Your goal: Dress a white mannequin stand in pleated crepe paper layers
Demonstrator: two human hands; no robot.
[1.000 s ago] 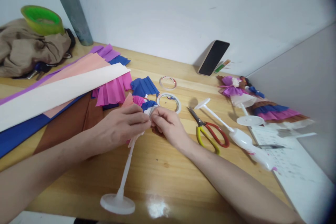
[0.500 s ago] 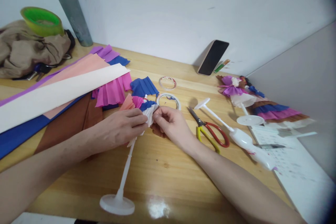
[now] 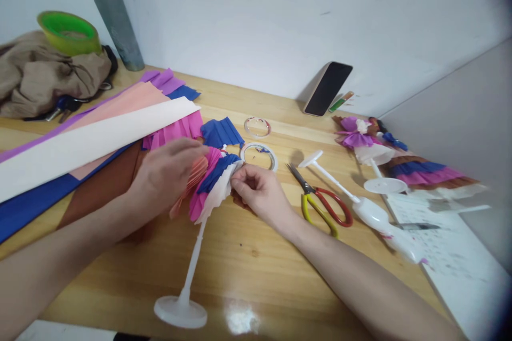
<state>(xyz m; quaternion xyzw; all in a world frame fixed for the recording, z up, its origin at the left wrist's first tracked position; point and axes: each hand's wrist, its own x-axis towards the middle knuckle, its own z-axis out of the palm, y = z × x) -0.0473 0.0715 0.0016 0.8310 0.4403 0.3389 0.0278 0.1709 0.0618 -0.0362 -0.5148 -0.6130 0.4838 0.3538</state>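
A pleated crepe paper skirt [image 3: 219, 184] in salmon, pink, blue and white layers lies around a white plastic stand [image 3: 191, 266], whose round base points toward me. My right hand [image 3: 256, 189] pinches the white layer at its right edge. My left hand [image 3: 170, 173] is over the salmon layer at the skirt's left side; its fingers are smeared by motion, and whether they touch the paper cannot be told. A blue pleated piece [image 3: 222, 132] and two tape rolls, a small one [image 3: 257, 127] and a larger one [image 3: 275, 160], lie just beyond.
Long crepe strips [image 3: 100, 136] cover the left side. Scissors [image 3: 316, 197] lie open right of my right hand, near a white doll form [image 3: 372, 214]. Farther off are a phone [image 3: 328, 88], a dressed doll [image 3: 428, 170], a bottle [image 3: 116, 21] and a brown cloth [image 3: 52, 80].
My left hand has let go of the white layer and moved left and up, uncovering the skirt's layers. My right hand keeps its pinch. The view has shifted slightly.
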